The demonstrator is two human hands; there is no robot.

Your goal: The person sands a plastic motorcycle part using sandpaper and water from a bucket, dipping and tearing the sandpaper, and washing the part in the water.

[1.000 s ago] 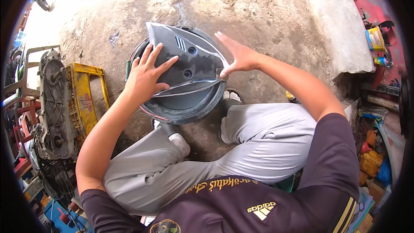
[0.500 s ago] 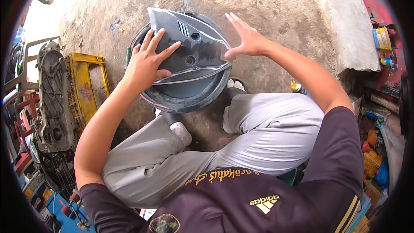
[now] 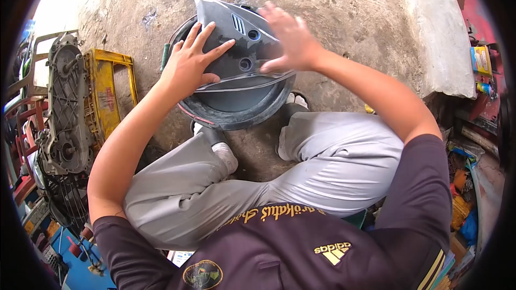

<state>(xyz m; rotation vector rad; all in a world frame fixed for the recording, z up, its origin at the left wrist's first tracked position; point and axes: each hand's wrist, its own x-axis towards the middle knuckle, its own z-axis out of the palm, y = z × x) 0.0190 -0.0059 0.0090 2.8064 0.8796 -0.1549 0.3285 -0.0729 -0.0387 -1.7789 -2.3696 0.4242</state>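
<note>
The fingers (image 3: pixel 220 50) of your left hand (image 3: pixel 188 68) are spread wide and lie on the dark panel (image 3: pixel 228 60), not gripping it. Your right hand (image 3: pixel 295 40) is blurry, with its fingers apart, at the panel's right end; I can't tell if it holds anything. The panel lies on top of a round black tub (image 3: pixel 236 121). A yellow crate (image 3: pixel 102 102) stands to your left.

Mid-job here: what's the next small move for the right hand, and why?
Perhaps a light rub along the right end of the panel: the blurred right hand is over that end, while the left hand lies spread on it.
</note>
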